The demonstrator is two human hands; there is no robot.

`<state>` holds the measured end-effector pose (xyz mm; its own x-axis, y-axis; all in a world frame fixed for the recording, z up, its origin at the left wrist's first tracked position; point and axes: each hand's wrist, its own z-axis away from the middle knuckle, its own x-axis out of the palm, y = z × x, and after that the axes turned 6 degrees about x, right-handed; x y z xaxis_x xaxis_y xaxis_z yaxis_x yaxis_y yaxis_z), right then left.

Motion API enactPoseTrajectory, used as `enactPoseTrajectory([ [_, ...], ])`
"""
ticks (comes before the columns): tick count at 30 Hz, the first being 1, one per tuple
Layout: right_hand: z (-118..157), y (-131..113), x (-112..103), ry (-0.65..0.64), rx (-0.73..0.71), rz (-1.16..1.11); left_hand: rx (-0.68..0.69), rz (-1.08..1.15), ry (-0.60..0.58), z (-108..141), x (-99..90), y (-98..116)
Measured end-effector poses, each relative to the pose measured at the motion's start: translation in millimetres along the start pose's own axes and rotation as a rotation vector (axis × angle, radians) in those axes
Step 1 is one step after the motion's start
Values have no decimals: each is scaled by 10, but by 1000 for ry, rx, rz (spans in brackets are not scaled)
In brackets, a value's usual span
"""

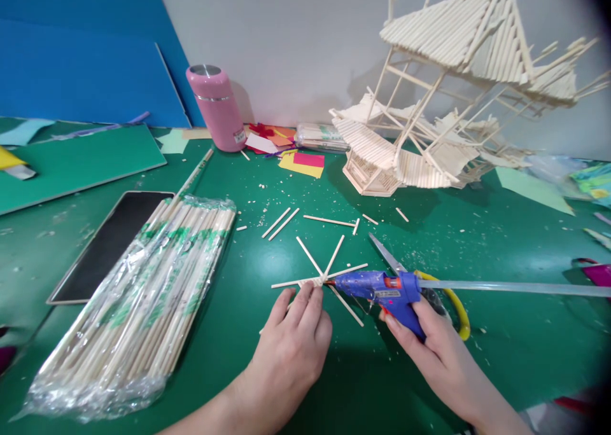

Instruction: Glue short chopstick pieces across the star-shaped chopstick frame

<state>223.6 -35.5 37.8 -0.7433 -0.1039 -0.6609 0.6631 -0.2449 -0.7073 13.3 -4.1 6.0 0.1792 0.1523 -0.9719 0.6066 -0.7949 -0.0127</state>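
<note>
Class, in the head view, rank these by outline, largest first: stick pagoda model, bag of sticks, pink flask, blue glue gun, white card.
1. Stick pagoda model
2. Bag of sticks
3. Pink flask and blue glue gun: too alike to rank; the flask stands farther from the camera.
4. White card

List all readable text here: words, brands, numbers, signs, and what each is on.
None can be read. Marks seen:
Label on the blue glue gun: too small and blurred.
Sticker on the pink flask: too small.
Green print on the stick pack: blurred.
Green print on the wrapped bundle by the wall: too small.
</note>
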Motion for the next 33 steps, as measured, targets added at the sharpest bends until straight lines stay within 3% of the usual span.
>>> enactPoseTrajectory([
  [7,-3,33,-25,-38,-15,53,-8,18,29,5,28,0],
  [15,27,4,1,54,5,33,-13,9,23,21,43,5],
  [22,11,13,-5,-4,3,29,-14,10,32,5,38,7],
  [33,39,5,-13,15,-4,66,-4,6,29,-1,24,1],
])
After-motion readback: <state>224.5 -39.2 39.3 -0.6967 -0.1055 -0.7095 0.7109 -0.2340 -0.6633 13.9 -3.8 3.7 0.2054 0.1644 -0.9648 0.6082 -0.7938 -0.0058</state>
